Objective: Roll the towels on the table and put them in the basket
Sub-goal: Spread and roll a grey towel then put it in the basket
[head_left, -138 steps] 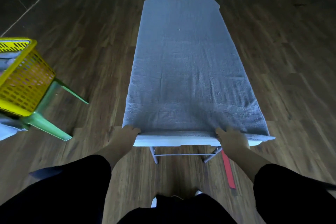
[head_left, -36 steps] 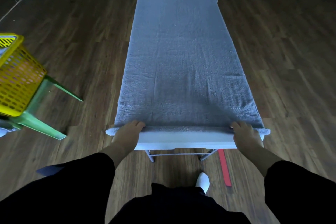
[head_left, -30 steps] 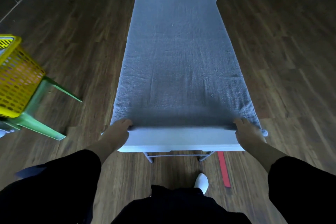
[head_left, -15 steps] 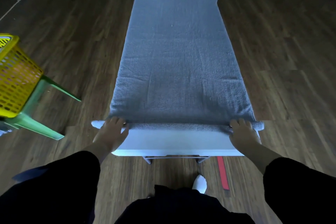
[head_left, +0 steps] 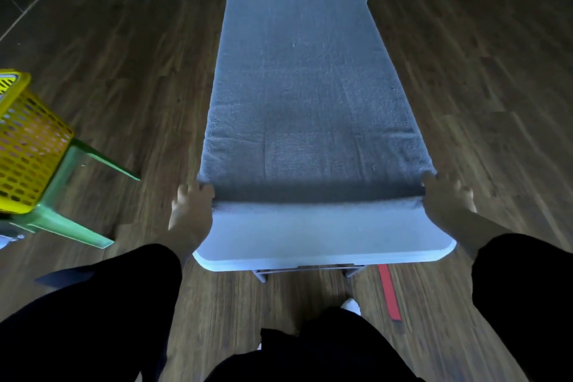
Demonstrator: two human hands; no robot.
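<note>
A grey towel (head_left: pixel 310 96) lies spread lengthwise over a white table (head_left: pixel 325 239), covering the surface from the far edge to short of the near edge and reaching both long side edges. Its near end is turned over on itself into a low roll that runs straight across the table from the left edge to the right edge, with a dark band of shadow along its far side. A strip of bare tabletop shows between this roll and the near edge. The person's left hand (head_left: pixel 192 205) is at the left end of the roll, at the table's left edge, with its fingers curled over the cloth and gripping it. The right hand (head_left: pixel 446 198) is at the right end of the roll, at the right edge, with its fingers bent over the towel and holding it in the same way. The two hands are well apart, the full width of the towel between them. Black sleeves (head_left: pixel 93 304) cover both forearms. Off the table's left side, well apart from it, a yellow basket (head_left: pixel 28 146) with perforated walls sits on a green stool (head_left: pixel 71 195); what it contains cannot be made out. The table stands on a dark wooden floor (head_left: pixel 496 71), and a red strip (head_left: pixel 389 291) lies on the floor below the near right corner.
</note>
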